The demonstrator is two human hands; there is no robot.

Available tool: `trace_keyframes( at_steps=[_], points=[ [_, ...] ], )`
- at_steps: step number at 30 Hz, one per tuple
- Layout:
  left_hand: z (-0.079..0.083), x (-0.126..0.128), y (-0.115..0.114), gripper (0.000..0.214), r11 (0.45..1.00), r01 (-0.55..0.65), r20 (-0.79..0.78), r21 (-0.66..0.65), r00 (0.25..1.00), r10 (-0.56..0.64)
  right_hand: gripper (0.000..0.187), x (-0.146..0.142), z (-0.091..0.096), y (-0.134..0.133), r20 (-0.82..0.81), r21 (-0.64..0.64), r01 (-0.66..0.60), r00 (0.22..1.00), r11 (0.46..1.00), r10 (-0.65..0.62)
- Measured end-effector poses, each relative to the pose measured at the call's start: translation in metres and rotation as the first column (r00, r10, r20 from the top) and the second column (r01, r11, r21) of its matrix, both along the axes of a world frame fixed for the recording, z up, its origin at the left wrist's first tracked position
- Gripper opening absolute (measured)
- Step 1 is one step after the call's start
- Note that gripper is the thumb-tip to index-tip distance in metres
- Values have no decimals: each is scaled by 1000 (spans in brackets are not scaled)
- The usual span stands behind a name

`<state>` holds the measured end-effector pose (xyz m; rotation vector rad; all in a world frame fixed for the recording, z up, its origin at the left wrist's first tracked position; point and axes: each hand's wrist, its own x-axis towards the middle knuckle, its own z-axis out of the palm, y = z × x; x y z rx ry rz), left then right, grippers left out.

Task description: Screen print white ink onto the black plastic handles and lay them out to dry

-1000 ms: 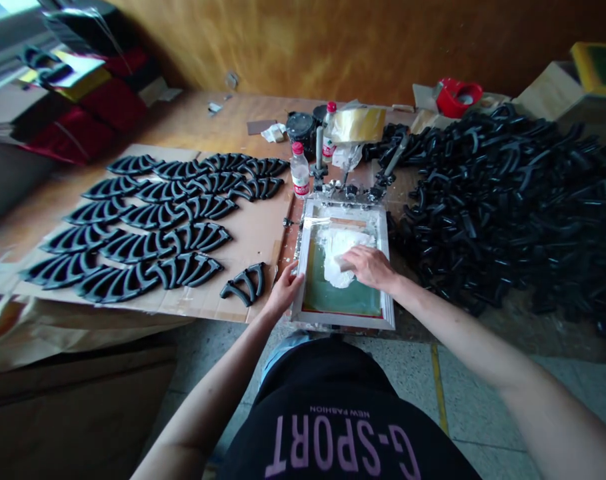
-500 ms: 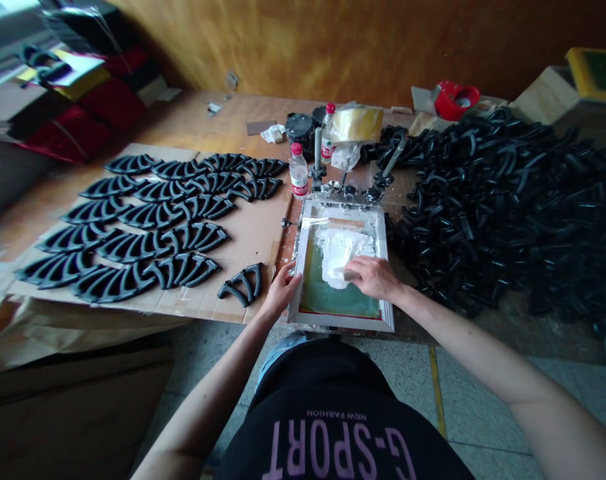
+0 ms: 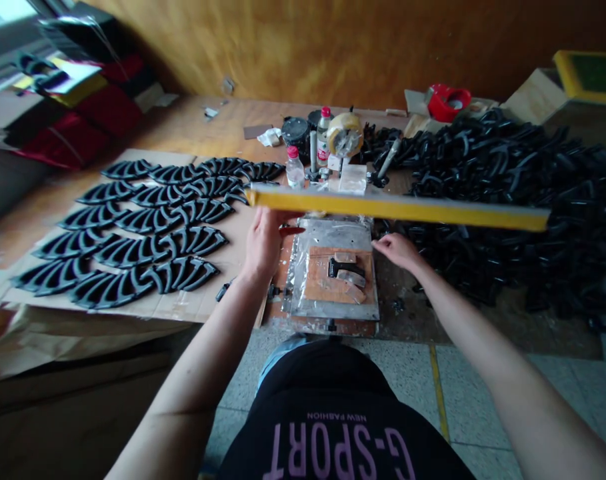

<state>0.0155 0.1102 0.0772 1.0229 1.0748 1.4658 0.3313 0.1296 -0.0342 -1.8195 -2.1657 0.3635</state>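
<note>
My left hand (image 3: 263,243) grips the left end of the raised screen-printing frame (image 3: 397,207), now seen edge-on with a yellow strip along it. My right hand (image 3: 397,251) is below the frame, by the right edge of the grey base plate (image 3: 327,233); its fingers are closed and nothing shows in them. On that plate lies a wooden board (image 3: 317,283) with small blocks. A black curved plastic handle (image 3: 351,269) sits between these blocks. The frame's upper face and the white ink are out of sight.
Rows of black handles (image 3: 113,283) lie on cardboard at left. A large heap of black handles (image 3: 493,200) covers the right. Behind stand bottles (image 3: 295,170), a dark tub (image 3: 295,133), a tape roll (image 3: 345,135) and a red tape dispenser (image 3: 447,101).
The printing frame has swung up off the base plate, uncovering the board and black handle. My left hand rose with it. My right hand left the white ink and moved right, below the frame.
</note>
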Motion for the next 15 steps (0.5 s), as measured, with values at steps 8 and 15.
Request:
trace_keyframes(
  at_steps=[8, 15],
  points=[
    [-74, 37, -69, 59, 702, 348, 207, -621, 937, -282, 22, -96, -27, -61, 163, -206, 21, 987, 978, 13],
    [-142, 8, -114, 28, 681, 143, 197, -718, 980, 2, 17, -99, -26, -82, -130, -162, -359, 931, 919, 341]
  ],
)
